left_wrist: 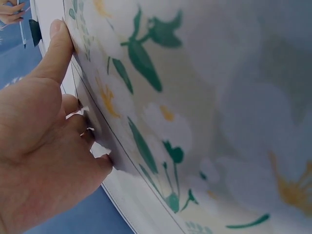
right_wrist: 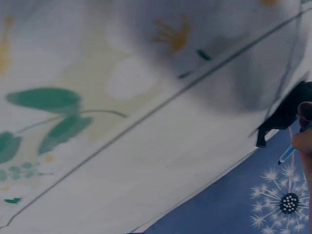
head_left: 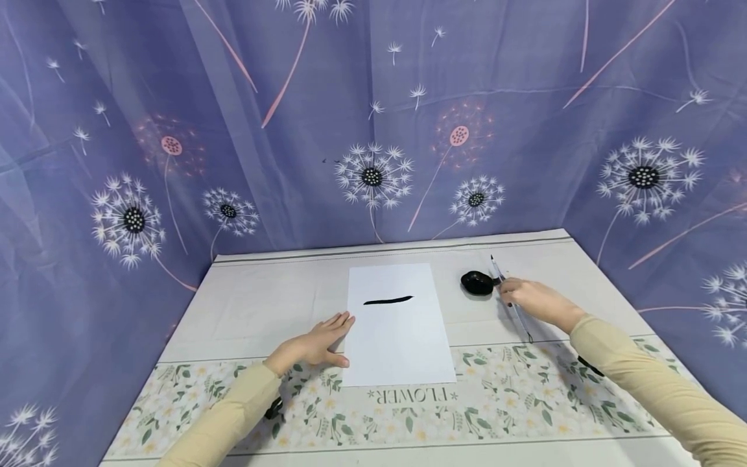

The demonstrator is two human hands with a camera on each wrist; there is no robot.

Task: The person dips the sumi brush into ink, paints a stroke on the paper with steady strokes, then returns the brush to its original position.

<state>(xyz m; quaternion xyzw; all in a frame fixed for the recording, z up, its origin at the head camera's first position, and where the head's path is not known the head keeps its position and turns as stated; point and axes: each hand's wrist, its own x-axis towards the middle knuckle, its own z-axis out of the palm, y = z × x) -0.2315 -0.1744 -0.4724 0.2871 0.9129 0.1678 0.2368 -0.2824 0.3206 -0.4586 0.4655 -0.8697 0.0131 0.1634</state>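
My right hand (head_left: 533, 298) pinches the slim shaft of a writing brush (head_left: 517, 319), its dark tip pointing to the back and its hanging loop toward the front. Just left of those fingers lies a glossy black ink dish (head_left: 477, 283). In the right wrist view, only part of the hand shows at the right edge, beside the black dish (right_wrist: 285, 113). A white paper sheet (head_left: 397, 344) bears one black, nearly horizontal brush stroke (head_left: 388, 301). My left hand (head_left: 321, 340) rests with spread, straight fingers at the sheet's left edge.
A pale tablecloth (head_left: 280, 292) with a floral band and the word FLOWER covers the table. Purple dandelion-print curtains (head_left: 303, 194) hang behind it and at both sides. Dark wrist gear shows under both sleeves.
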